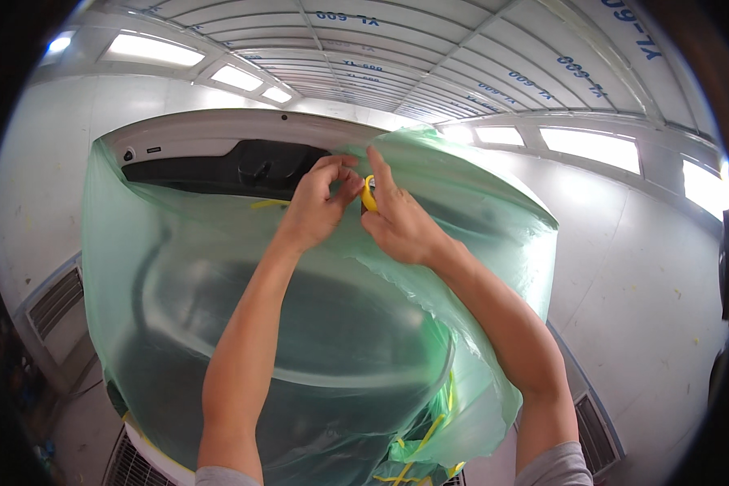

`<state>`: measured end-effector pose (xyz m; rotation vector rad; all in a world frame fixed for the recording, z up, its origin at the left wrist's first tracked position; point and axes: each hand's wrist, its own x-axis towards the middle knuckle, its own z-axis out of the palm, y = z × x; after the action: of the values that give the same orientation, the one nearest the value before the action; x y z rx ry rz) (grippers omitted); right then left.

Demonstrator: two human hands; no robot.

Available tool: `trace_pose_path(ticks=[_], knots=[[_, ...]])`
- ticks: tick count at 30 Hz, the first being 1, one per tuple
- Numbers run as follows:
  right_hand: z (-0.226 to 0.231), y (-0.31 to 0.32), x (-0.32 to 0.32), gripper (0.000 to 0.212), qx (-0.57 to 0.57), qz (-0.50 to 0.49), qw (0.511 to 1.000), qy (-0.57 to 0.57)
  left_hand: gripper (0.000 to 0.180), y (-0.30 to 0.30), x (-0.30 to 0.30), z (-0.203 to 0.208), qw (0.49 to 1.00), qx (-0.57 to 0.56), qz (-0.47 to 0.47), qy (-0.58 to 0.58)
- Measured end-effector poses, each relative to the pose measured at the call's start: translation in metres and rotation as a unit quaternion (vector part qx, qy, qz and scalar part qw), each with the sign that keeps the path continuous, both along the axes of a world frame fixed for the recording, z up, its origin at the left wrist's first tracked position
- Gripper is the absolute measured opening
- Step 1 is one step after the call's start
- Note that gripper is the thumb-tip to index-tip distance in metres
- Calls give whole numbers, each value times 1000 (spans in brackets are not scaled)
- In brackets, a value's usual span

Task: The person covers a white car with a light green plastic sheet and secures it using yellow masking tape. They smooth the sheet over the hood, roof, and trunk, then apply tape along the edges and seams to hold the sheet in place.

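Yellow tape (368, 198) sits grasped in our right fingers (383, 173), seemingly for control. Whether our left fingers (332, 164) grip, we can't tell.

L head cam, fisheye, fwd/down

Paint booth; ceiling filters (429, 36), green masking film (356, 324)

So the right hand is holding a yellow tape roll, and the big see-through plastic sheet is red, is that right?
Not quite: the head view shows that the see-through plastic sheet is green, not red. The right hand does hold the yellow tape roll.
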<state>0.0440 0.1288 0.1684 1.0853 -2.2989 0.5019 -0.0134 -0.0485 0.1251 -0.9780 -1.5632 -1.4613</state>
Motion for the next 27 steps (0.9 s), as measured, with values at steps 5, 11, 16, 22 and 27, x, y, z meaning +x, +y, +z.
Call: trace_pose_path(ticks=[5, 11, 16, 22, 27], knots=[[1, -8, -3, 87, -85, -35, 996, -2, 23, 3, -6, 1, 996, 42, -77, -35], [-6, 1, 19, 70, 51, -86, 983, 155, 22, 11, -11, 2, 993, 75, 81, 43], [9, 18, 43, 74, 254, -251, 914, 191, 22, 35, -16, 5, 953, 137, 247, 112], [17, 9, 33, 79, 314, -295, 876, 216, 22, 39, -22, 16, 923, 173, 325, 113], [18, -1, 16, 78, 312, -286, 883, 205, 20, 38, -19, 24, 893, 128, 422, 92]])
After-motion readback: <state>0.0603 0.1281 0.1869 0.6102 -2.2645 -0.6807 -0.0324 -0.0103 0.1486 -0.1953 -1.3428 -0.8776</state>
